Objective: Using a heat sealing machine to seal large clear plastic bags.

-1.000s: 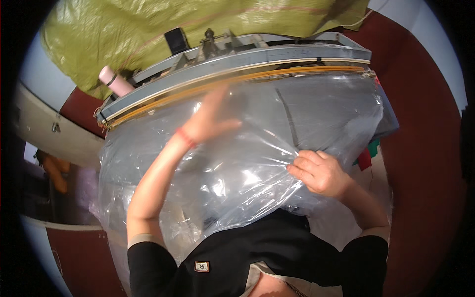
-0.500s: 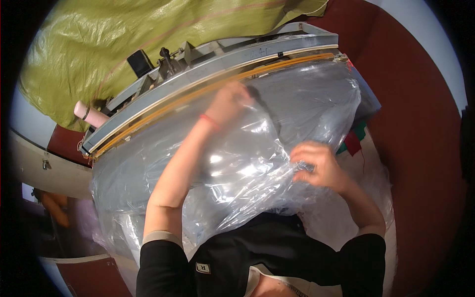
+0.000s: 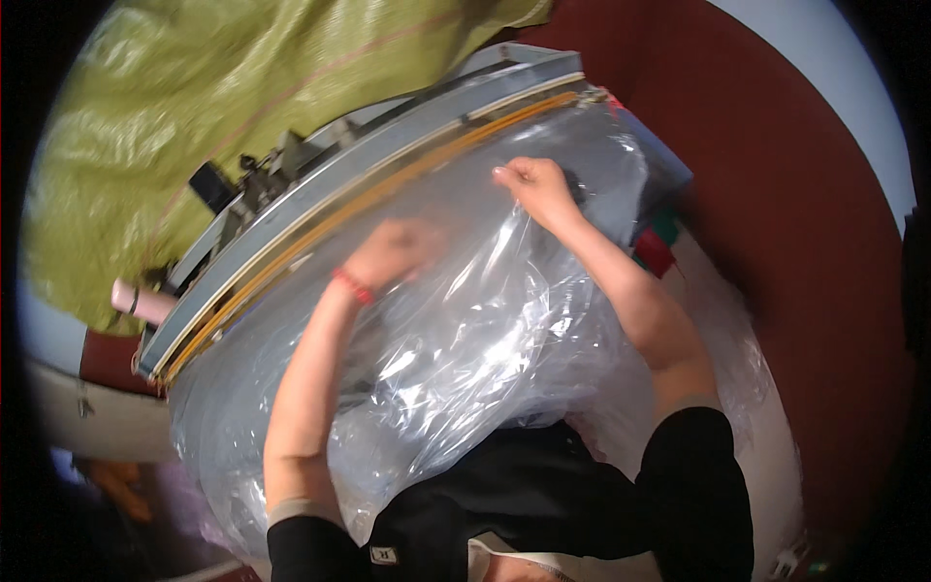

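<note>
Crumpled clear plastic film lies in shiny folds over the grey surface in front of me. My right hand is closed in a pinch above its far part, and a taut fold of the film runs down from the fingers. Lower and to the left, my left hand, with a red band at its wrist, hovers over the film. Motion smears its fingers, so whether they grip the film is hidden. Beyond both hands runs a long metal sealing bar with an orange strip along its near side.
Behind the bar are a dark box-shaped part and metal fittings. A pink bottle lies by the bar's left end. Yellow-green woven sheeting covers the far left. Red and green cloth hangs at the right, beside dark red floor.
My right hand has moved up and away from me, toward the bar. My left hand has come down and left, away from the bar. The view has turned slightly.
</note>
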Tool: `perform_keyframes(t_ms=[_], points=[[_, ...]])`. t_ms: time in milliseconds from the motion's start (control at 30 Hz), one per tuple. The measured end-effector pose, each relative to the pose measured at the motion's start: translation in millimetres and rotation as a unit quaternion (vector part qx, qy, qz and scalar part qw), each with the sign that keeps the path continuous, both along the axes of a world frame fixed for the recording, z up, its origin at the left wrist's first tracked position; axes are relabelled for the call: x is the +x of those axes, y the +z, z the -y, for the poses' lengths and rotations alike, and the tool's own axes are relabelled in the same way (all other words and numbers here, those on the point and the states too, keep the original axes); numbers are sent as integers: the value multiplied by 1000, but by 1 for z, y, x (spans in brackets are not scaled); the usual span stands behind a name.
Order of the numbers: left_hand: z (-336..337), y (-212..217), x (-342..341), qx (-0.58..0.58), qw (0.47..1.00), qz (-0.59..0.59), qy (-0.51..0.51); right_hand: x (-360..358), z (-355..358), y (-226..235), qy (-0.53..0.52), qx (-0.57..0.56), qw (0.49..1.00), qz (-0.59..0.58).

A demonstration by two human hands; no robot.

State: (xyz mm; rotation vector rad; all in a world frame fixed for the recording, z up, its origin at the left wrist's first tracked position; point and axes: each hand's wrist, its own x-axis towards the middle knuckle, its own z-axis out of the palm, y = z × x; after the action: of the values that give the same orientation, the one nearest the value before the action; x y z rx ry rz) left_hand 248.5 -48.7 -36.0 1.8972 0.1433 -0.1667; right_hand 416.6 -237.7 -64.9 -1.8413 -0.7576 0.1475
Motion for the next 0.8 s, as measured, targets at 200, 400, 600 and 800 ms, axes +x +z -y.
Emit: perform_keyframes(t_ms=[200,400,600,800], points=[[-31,-19,-58,-14,992,-127,-2,97,84,-35,-298,-262,852,341],[-47,-19,-90,-7,990,-136,36,144,120,-49,-358,-223,847,325],[-61,5,-168,-12,986,-156,54,163,111,-56,-419,-189,853,246],[-122,17,-327,83,956,-265,95,176,115,-61,-330,-298,857,260]])
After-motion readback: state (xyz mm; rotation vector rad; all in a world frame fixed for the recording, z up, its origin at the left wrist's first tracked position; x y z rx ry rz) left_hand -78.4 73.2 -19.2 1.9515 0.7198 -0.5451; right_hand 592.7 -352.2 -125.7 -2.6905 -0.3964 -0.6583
